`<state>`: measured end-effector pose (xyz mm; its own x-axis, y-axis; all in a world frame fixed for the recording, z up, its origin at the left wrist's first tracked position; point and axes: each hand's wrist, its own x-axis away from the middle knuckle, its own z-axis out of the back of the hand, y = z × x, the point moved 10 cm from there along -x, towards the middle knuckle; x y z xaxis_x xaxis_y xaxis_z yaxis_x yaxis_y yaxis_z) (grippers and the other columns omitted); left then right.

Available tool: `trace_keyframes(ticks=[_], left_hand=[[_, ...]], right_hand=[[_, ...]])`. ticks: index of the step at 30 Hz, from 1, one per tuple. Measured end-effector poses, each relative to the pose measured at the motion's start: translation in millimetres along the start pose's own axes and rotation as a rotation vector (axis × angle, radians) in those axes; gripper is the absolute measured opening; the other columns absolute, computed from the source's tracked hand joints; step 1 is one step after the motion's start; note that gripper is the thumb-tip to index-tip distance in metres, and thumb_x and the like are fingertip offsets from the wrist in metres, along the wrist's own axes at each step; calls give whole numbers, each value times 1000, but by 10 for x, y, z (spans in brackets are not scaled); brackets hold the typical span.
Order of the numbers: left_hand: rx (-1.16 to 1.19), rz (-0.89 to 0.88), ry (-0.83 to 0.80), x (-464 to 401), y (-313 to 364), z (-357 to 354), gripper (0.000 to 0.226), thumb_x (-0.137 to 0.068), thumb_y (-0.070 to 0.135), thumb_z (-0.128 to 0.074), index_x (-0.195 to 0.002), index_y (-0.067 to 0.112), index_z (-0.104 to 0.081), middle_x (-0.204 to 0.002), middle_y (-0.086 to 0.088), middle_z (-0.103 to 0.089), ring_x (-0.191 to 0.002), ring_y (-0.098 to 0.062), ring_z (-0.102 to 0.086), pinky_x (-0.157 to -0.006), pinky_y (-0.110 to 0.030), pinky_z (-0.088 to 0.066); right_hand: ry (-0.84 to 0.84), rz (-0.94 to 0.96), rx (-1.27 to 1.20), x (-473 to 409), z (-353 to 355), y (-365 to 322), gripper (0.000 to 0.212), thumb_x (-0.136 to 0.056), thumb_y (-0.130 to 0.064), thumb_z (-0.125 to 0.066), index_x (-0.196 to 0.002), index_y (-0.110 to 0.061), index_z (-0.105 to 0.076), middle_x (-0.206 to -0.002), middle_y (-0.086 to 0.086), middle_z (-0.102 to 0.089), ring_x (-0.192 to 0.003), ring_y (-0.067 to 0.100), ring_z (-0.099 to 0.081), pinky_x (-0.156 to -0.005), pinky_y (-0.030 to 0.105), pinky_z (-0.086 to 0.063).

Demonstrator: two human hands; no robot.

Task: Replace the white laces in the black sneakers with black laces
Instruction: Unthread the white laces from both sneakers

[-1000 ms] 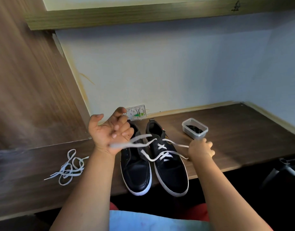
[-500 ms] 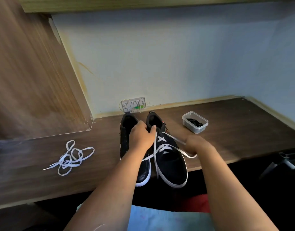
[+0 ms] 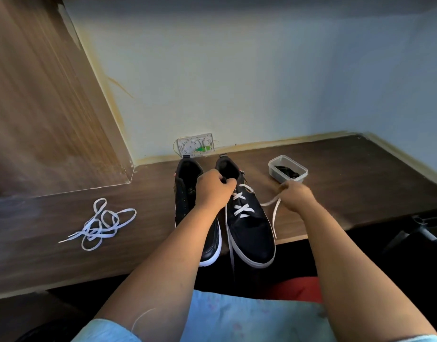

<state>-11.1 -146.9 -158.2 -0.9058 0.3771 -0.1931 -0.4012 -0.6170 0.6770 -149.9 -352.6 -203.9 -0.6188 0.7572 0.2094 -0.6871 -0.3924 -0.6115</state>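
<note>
Two black sneakers stand side by side on the wooden desk, toes toward me. The left sneaker point(image 3: 188, 193) has no lace. The right sneaker point(image 3: 249, 228) carries a white lace point(image 3: 241, 209) crossed over its lower eyelets. My left hand point(image 3: 216, 190) grips the upper part of the right sneaker near its tongue. My right hand point(image 3: 296, 196) pinches one loose end of the white lace, pulled out to the right; it is blurred. The other end hangs down over the desk edge. A clear plastic box point(image 3: 287, 169) holding black laces sits behind my right hand.
A removed white lace point(image 3: 101, 224) lies tangled on the desk at the left. A white wall socket plate point(image 3: 196, 145) sits behind the sneakers. A wooden panel rises at the left. The desk's front edge point(image 3: 298, 236) runs under the sneaker toes.
My left hand dropped from the air, let go of the lace end and now grips the right sneaker. My right hand pulled its lace end out to the right, loosening the upper crossings.
</note>
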Motion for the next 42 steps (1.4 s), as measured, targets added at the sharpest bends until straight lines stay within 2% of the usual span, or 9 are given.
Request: trace_keyframes(ticks=[8,13,23,27,30,32,34,36,42], left_hand=[[582,339,-18,51,-412,-111,19,-83,5,-65,-101,12,-67,-95,-6,-66,-76,-14,-62,-66,-25,-53],[728,466,-11,102,-543,-192,22,-76,4,-66,-91,18,-60,-98,-9,-64,-90,-25,-65,-86,-44,-57],[876,493,-2,133,-536,-247,20,-81,-5,-62,-92,10,-56,-93,-16,-63,-78,-25,-67,-74,-35,-59],[869,536,-48,135,-579,-281,21,-82,0,-65,-96,11,-54,-101,-18,-66,-76,-23,-71,-76,-37,-55],[886,550,-66,133,-584,-299,21,-81,-1,-65,-95,10,-53,-106,-22,-66,-85,-28,-72,-82,-45,-57],[893,550,-64,137,-586,-288,21,-80,-2,-66,-93,9,-53,-108,-25,-66,-91,-32,-71,-83,-49,-57],[904,549,-61,128,-586,-285,20,-80,-2,-66,-92,9,-53,-107,-25,-66,-92,-33,-70,-82,-48,-58],[910,545,-65,125,-585,-286,20,-80,-1,-65,-93,9,-53,-103,-22,-66,-85,-30,-70,-80,-44,-57],[937,543,-78,132,-590,-296,20,-81,-2,-64,-95,8,-55,-95,-16,-66,-78,-25,-70,-74,-36,-60]], right_hand=[[184,696,123,580,-334,-1193,32,-98,-28,-45,-127,-31,-58,-129,1,-46,-119,28,-35,-92,43,-37],[135,575,161,506,-503,-1143,27,-96,-42,-48,-112,-26,-63,-127,-4,-48,-122,25,-33,-93,42,-32],[55,520,178,374,-582,-1058,25,-99,-29,-44,-113,-21,-63,-130,-2,-43,-123,27,-31,-98,45,-33],[-267,-49,-1056,398,-684,-732,18,-91,-33,-53,-90,-18,-64,-100,8,-65,-96,28,-61,-89,41,-48],[-159,-304,-1571,366,-476,-502,25,-91,-42,-57,-92,-17,-57,-73,-1,-55,-70,18,-55,-68,32,-47],[-20,-240,-1357,330,-317,-404,33,-88,-50,-57,-82,-18,-56,-72,-2,-53,-72,19,-53,-64,31,-43],[223,95,-558,298,-51,-500,40,-84,-60,-55,-79,-20,-59,-86,1,-57,-93,25,-51,-74,35,-44],[333,448,-42,385,-90,-847,41,-87,-62,-52,-108,-28,-63,-120,3,-51,-119,27,-37,-94,43,-39],[233,620,120,453,-455,-1073,32,-99,-40,-45,-104,-20,-68,-124,-5,-52,-122,24,-32,-92,41,-30]])
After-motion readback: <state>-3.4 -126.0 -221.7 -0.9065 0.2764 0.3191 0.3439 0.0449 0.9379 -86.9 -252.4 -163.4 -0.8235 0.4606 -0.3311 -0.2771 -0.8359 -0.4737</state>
